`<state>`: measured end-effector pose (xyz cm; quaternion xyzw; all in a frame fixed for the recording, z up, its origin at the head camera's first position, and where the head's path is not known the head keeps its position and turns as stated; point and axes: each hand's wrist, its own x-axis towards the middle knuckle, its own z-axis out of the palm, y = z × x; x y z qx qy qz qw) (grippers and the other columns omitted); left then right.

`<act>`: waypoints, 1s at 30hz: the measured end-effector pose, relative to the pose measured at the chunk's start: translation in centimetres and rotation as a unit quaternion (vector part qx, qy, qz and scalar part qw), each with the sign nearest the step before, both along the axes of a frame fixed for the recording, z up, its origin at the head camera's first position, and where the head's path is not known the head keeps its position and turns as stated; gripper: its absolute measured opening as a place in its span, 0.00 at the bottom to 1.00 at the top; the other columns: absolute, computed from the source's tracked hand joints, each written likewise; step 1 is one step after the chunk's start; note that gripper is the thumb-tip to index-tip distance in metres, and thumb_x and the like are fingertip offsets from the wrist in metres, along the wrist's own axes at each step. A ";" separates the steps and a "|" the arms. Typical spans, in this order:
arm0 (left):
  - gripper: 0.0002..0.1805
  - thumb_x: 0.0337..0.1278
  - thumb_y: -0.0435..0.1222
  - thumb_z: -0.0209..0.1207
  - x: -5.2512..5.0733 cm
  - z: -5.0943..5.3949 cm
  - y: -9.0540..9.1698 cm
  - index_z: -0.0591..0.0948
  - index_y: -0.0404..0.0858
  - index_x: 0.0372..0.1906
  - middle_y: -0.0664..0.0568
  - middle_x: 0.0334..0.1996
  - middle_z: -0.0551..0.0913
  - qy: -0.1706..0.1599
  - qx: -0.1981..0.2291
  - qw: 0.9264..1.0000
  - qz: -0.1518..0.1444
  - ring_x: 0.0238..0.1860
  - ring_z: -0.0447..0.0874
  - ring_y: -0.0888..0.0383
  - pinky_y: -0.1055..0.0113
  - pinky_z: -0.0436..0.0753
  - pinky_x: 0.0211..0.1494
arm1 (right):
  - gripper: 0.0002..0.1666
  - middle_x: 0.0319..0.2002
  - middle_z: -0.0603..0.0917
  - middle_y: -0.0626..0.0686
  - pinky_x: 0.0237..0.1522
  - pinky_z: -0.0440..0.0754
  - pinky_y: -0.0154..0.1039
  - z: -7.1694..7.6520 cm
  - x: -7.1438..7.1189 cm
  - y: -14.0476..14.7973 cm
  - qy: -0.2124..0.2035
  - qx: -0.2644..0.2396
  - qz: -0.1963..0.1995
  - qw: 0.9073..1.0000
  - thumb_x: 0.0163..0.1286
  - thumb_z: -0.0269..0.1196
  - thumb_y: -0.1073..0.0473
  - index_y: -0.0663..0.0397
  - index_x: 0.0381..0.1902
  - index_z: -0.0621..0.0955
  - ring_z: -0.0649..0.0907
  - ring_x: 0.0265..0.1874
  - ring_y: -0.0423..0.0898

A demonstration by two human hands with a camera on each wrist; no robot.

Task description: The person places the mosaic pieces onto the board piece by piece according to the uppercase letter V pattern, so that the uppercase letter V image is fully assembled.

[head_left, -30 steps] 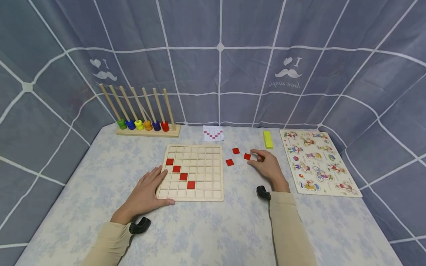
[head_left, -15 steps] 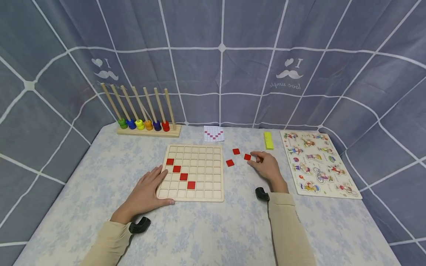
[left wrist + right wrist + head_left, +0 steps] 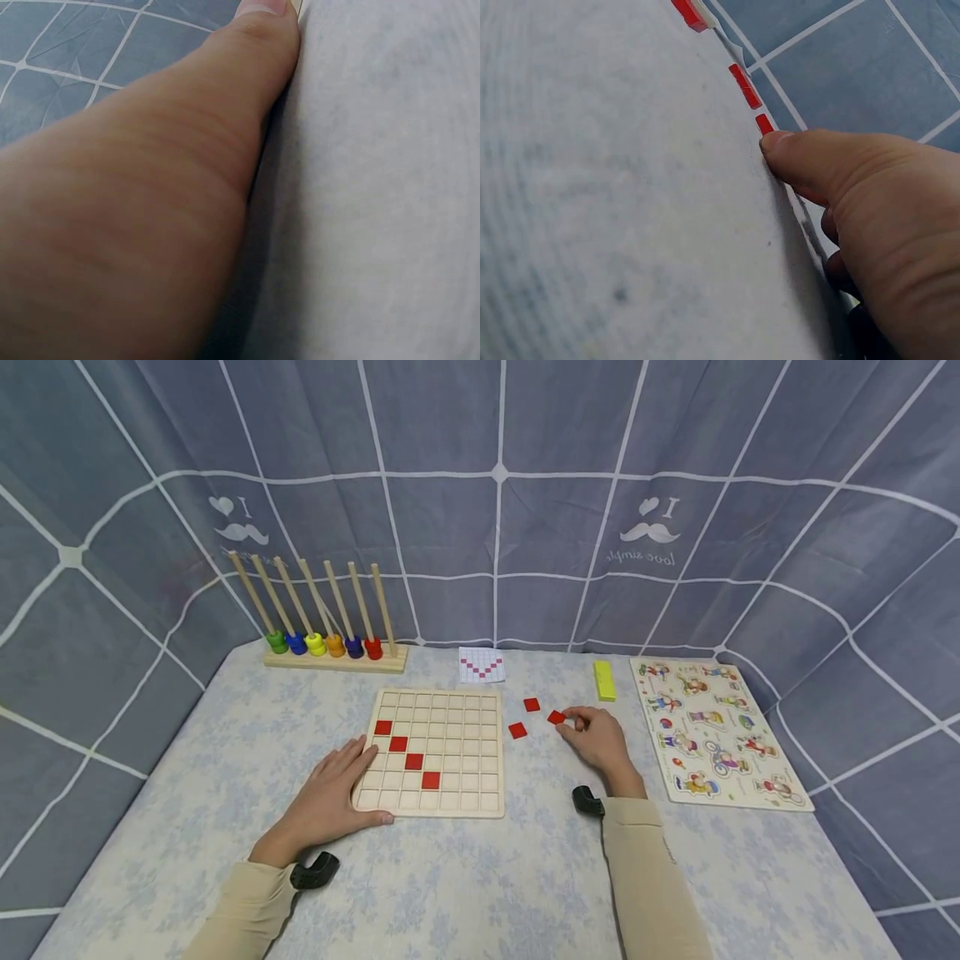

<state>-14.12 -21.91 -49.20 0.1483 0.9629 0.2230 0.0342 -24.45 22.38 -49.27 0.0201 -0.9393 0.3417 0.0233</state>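
A square wooden grid board (image 3: 465, 735) lies in the middle of the table, with several red tiles (image 3: 414, 762) set in its cells along a diagonal. My left hand (image 3: 330, 797) rests at the board's left side, fingers straight on its edge and thumb along the lower left corner. To the right of the board, my right hand (image 3: 600, 745) pinches a loose red tile (image 3: 556, 717) between thumb and index finger at the tabletop. Two more loose tiles, an upper one (image 3: 532, 704) and a lower one (image 3: 517, 731), lie nearby. The right wrist view shows the thumb (image 3: 799, 154) against the tile's edge.
A small paper card (image 3: 482, 666) with a V pattern of squares lies behind the board. At the back left stands a peg rack (image 3: 337, 662) with coloured rings. A yellow block (image 3: 604, 682) and a picture puzzle board (image 3: 716, 731) lie to the right.
The red tile by my right fingertips has turned slightly, and the fingers have closed in on it. My left hand stays where it was on the board.
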 end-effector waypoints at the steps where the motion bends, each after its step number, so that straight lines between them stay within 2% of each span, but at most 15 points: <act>1: 0.65 0.42 0.70 0.69 0.1 0.0 0.0 0.59 0.39 0.81 0.39 0.82 0.53 0.002 0.001 1.000 0.001 0.81 0.50 0.37 0.38 0.52 0.80 | 0.18 0.23 0.72 0.48 0.41 0.70 0.41 -0.1 0.0 0.0 0.006 0.002 0.000 1.000 0.70 0.68 0.50 0.57 0.50 0.86 0.71 0.29 0.47; 7: 0.65 0.42 0.71 0.68 0.1 0.0 0.1 0.59 0.39 0.81 0.39 0.82 0.53 0.006 0.002 1.000 0.000 0.81 0.50 0.37 0.38 0.53 0.80 | 0.17 0.24 0.73 0.47 0.42 0.69 0.40 -0.7 0.0 0.1 0.029 -0.003 0.003 1.000 0.68 0.68 0.51 0.56 0.48 0.86 0.73 0.33 0.48; 17: 0.66 0.41 0.71 0.69 0.0 0.0 0.1 0.58 0.40 0.81 0.40 0.82 0.52 -0.007 0.001 1.000 0.002 0.82 0.49 0.39 0.39 0.52 0.81 | 0.16 0.27 0.73 0.50 0.44 0.69 0.42 -0.4 0.6 0.0 0.021 -0.081 -0.003 0.997 0.68 0.68 0.54 0.57 0.48 0.86 0.71 0.31 0.47; 21: 0.65 0.42 0.70 0.69 0.0 0.0 0.1 0.59 0.39 0.81 0.38 0.82 0.53 0.001 0.007 1.000 -0.003 0.81 0.50 0.37 0.39 0.52 0.80 | 0.15 0.29 0.72 0.50 0.44 0.69 0.42 -0.2 0.9 -0.1 0.021 -0.108 -0.018 0.994 0.67 0.69 0.54 0.55 0.48 0.86 0.71 0.34 0.47; 24: 0.65 0.42 0.70 0.69 0.0 0.1 0.1 0.60 0.38 0.81 0.37 0.81 0.54 0.008 0.009 1.000 -0.002 0.81 0.51 0.36 0.38 0.52 0.79 | 0.15 0.29 0.71 0.50 0.44 0.69 0.43 0.1 1.0 -0.5 0.024 -0.110 -0.008 0.994 0.68 0.69 0.53 0.54 0.49 0.86 0.71 0.35 0.47; 30: 0.65 0.42 0.71 0.68 0.0 0.2 0.1 0.59 0.38 0.81 0.38 0.82 0.52 -0.001 0.002 1.000 -0.002 0.81 0.50 0.36 0.38 0.52 0.80 | 0.14 0.29 0.71 0.50 0.43 0.71 0.44 0.6 1.3 -1.6 0.035 -0.117 0.019 0.992 0.67 0.69 0.53 0.52 0.48 0.87 0.71 0.34 0.48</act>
